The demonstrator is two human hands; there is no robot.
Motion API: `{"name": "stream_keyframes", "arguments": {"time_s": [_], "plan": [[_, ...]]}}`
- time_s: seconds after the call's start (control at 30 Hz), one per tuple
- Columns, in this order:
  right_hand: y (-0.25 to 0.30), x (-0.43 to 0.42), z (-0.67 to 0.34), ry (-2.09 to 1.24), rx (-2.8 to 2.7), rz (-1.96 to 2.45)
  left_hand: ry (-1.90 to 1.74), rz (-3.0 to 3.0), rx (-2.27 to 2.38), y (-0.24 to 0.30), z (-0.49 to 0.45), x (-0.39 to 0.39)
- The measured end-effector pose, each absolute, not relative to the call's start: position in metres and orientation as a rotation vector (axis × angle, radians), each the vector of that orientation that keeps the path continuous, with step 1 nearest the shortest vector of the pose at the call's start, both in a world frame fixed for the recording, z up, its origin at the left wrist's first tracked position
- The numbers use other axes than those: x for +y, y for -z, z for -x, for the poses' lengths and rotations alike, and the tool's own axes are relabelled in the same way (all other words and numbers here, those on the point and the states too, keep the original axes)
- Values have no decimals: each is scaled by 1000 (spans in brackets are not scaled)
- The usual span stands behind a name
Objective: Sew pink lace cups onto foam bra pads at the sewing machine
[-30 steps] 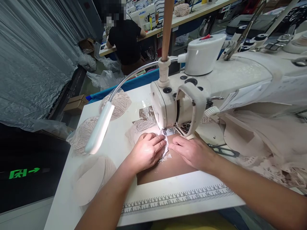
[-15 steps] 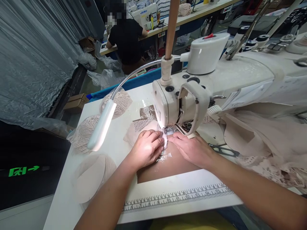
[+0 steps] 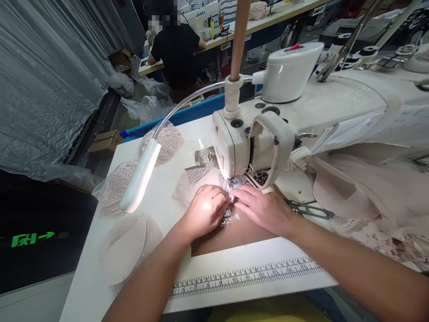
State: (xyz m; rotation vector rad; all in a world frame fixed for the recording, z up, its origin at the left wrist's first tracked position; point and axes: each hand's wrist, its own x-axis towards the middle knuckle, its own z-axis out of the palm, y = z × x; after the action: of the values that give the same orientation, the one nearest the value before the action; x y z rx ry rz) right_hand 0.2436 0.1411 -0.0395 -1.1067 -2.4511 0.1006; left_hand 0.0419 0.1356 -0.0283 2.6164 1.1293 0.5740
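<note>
A sewing machine has its needle area over a pale piece of lace fabric lit by the lamp. My left hand is closed at the fabric's left side, fingers curled and pinching its edge. My right hand lies with fingers stretched out and flat, their tips on the fabric's right side just before the presser foot. Beneath both hands is a brown sheet on the table. A lace-covered bra cup spreads out left of the needle, partly behind my left hand.
More bra cups lie along the table's left side. A lamp on a bent metal neck hangs over them. A ruler strip runs along the front edge. Beige fabric is heaped at right. A person sits at another machine behind.
My right hand has slid slightly left and up, its fingertips now over the lace fabric near the presser foot. My left hand has barely shifted, with its fingers more tucked in.
</note>
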Motion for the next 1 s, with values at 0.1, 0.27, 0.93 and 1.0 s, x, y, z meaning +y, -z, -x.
{"name": "stream_keyframes", "arguments": {"time_s": [0.1, 0.27, 0.93, 1.0], "plan": [[41, 141, -241, -80, -2478, 1067, -519, -2626, 1137, 24, -45, 134], [45, 141, -244, -116, -2468, 1008, -363, -2740, 1132, 16, -41, 133], [48, 138, -248, -34, -2505, 967, -325, -2804, 1159, 20, -40, 133], [48, 138, -248, 8, -2493, 964, -319, -2800, 1173, 20, -39, 133]]}}
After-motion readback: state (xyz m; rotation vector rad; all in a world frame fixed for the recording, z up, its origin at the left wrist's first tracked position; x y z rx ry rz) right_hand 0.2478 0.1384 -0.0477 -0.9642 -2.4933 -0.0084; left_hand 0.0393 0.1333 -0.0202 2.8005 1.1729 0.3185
